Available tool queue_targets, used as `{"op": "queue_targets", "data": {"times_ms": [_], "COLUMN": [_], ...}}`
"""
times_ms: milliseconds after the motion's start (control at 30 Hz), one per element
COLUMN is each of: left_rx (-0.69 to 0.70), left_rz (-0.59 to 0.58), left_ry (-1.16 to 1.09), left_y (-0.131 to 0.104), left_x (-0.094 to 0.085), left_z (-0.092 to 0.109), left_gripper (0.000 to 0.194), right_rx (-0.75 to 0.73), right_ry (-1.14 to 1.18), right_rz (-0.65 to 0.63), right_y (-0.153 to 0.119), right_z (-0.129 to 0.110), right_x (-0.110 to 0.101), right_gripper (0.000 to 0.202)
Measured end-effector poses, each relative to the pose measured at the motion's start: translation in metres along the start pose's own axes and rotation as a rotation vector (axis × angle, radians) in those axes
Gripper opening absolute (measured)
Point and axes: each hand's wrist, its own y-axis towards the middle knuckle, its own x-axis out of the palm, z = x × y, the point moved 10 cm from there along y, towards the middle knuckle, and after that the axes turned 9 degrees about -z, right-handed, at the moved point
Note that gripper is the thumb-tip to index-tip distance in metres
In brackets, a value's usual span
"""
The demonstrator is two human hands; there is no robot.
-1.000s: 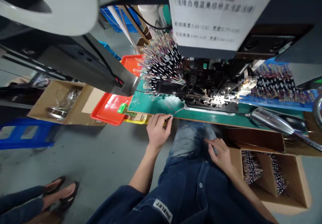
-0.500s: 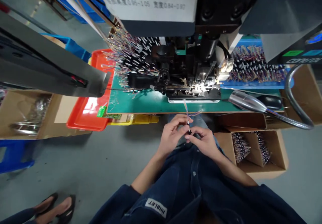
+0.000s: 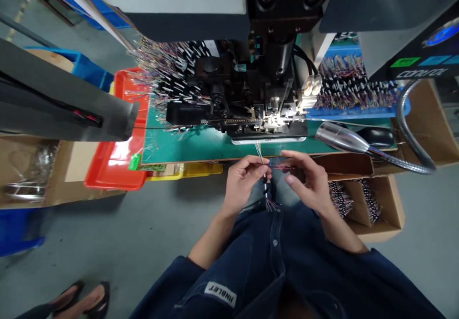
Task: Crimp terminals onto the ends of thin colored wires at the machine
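Note:
A short cable [image 3: 266, 191] hangs from my left hand [image 3: 241, 181], pinched between thumb and fingertips just below its upper wires. It has a white-and-black sleeve and thin coloured wires fanning from both ends. Some upper wires point toward the machine, while a reddish bunch bends right toward my right hand [image 3: 309, 179]. That hand is open beside the cable, thumb and fingers apart. Whether its fingertips touch the bent wires I cannot tell. Just beyond the hands stands a black crimping machine [image 3: 247, 104], its working point brightly lit above the green bench top [image 3: 201, 147].
Many similar cables [image 3: 175, 68] are piled at the machine's left, others lie in a blue tray [image 3: 355, 113] at right. A red tray [image 3: 107, 166], a metal lamp [image 3: 340, 137] and a cardboard box [image 3: 387, 228] surround the bench. Another person's feet [image 3: 96, 297] show lower left.
My right hand has moved away from the cable to the right and its fingers have spread. The cable's lower end now shows below my left hand. The view has shifted slightly.

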Motion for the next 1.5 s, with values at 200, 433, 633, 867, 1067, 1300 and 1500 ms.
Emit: {"op": "queue_targets", "data": {"times_ms": [200, 433, 633, 867, 1067, 1300, 1500], "left_rx": [0.046, 0.101, 0.086, 0.080, 0.073, 0.018, 0.070], "left_rz": [0.037, 0.115, 0.058, 0.071, -0.005, -0.084, -0.041], "left_ry": [-0.052, -0.037, 0.226, 0.290, 0.124, 0.061, 0.072], "left_y": [0.001, 0.001, -0.003, -0.004, 0.003, 0.008, 0.006], "left_x": [0.004, -0.002, 0.014, 0.010, 0.013, 0.020, 0.018], "left_z": [0.009, 0.016, 0.028, 0.029, 0.022, 0.013, 0.018], "left_gripper": [0.035, 0.038, 0.028, 0.024, 0.030, 0.034, 0.036], "right_rx": [-0.120, -0.136, -0.036, -0.146, -0.110, -0.168, -0.168], "right_ry": [-0.197, -0.048, 0.080, 0.020, 0.129, 0.162, 0.149], "right_rz": [-0.032, -0.058, -0.017, -0.023, -0.056, -0.035, 0.008], "right_y": [0.013, -0.007, 0.021, 0.044, 0.043, 0.040, 0.047], "right_z": [-0.030, -0.012, -0.014, -0.033, -0.019, -0.022, -0.024], "right_x": [0.014, 0.022, -0.001, 0.004, 0.008, 0.006, 0.005], "right_gripper": [0.011, 0.012, 0.020, 0.011, 0.007, 0.011, 0.016]}}
